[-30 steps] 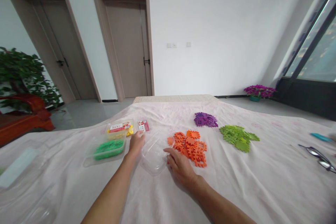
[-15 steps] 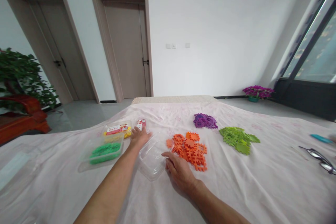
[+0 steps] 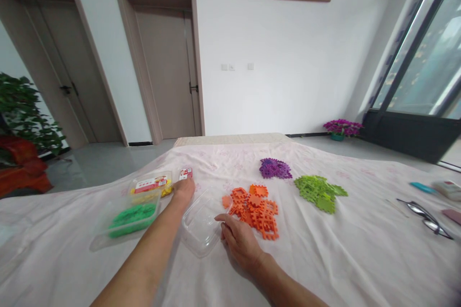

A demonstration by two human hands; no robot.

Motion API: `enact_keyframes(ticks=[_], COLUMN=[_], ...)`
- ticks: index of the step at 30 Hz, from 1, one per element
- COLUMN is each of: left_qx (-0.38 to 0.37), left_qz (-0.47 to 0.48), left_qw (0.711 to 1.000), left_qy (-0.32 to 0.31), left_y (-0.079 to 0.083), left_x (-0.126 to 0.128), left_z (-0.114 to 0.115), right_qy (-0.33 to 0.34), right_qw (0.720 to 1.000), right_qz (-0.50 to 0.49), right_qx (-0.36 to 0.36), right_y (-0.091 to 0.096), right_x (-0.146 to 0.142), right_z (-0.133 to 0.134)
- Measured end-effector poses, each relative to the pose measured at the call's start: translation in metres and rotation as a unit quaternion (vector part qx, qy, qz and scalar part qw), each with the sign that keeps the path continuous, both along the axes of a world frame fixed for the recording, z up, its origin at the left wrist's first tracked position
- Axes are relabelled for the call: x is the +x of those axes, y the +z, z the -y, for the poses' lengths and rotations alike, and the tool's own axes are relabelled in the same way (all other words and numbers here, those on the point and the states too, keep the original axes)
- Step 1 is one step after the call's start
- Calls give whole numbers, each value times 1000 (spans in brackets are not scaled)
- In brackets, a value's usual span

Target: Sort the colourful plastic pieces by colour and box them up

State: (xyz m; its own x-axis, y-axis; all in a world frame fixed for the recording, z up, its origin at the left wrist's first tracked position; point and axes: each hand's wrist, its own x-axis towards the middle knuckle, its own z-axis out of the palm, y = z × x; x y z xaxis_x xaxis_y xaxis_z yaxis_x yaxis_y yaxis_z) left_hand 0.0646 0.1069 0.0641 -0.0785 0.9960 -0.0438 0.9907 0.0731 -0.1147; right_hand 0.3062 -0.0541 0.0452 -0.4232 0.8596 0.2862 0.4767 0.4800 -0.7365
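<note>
My left hand (image 3: 184, 189) reaches forward to a small red-and-white label (image 3: 186, 173), which seems to be on a clear plastic piece. Its fingers are mostly hidden behind the hand. My right hand (image 3: 239, 239) has the index finger stretched over the right edge of a clear plastic container (image 3: 202, 225), the other fingers curled loosely; nothing shows in it. Orange interlocking pieces (image 3: 256, 211) lie piled just beyond it. Left of my left arm is a clear box holding green pieces (image 3: 132, 219), and behind it a labelled box with yellow pieces (image 3: 166, 187).
A purple pile (image 3: 275, 168) and a lime-green pile (image 3: 320, 193) of similar pieces lie to the right on the pale cloth (image 3: 309, 254). Eyeglasses (image 3: 425, 218), a turquoise item (image 3: 422, 187) and a whitish box (image 3: 446, 189) are at the far right.
My left hand has moved forward from beside the label to its near edge, its spread fingers now mostly hidden. My right hand stays by the clear container. The view has swung slightly right.
</note>
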Motion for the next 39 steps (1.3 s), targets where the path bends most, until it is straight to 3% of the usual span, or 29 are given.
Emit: enact_keyframes(ticks=[6,12,19,22,25,28,34,37,39], left_qx=[-11,48,160,280,328,325,273,262,291], left_qz=[-20,-11,-9,-1,-29,-53,-60,-35,-15], left_qw=[1000,998,986,959,942,943,960,964,956], left_qy=[-12,-46,-43,-52,-60,-52,-31,-16,-12], left_y=[5,20,60,81,93,90,58,51,53], left_x=[-1,4,-7,-24,-47,-73,-105,-95,-73], left_z=[0,20,53,77,106,136,175,184,190], right_qy=[-1,2,-5,-8,-8,-5,2,-17,-70], right_qw=[1000,1000,1000,1000,1000,999,997,995,990], right_qz=[6,12,24,25,21,24,65,74,73], right_qx=[-5,-2,-5,4,21,39,52,68,96], right_y=[3,3,8,9,10,11,13,8,6], right_x=[0,0,-1,-1,-1,-1,-3,-4,-4], right_z=[0,0,2,3,3,5,7,8,8])
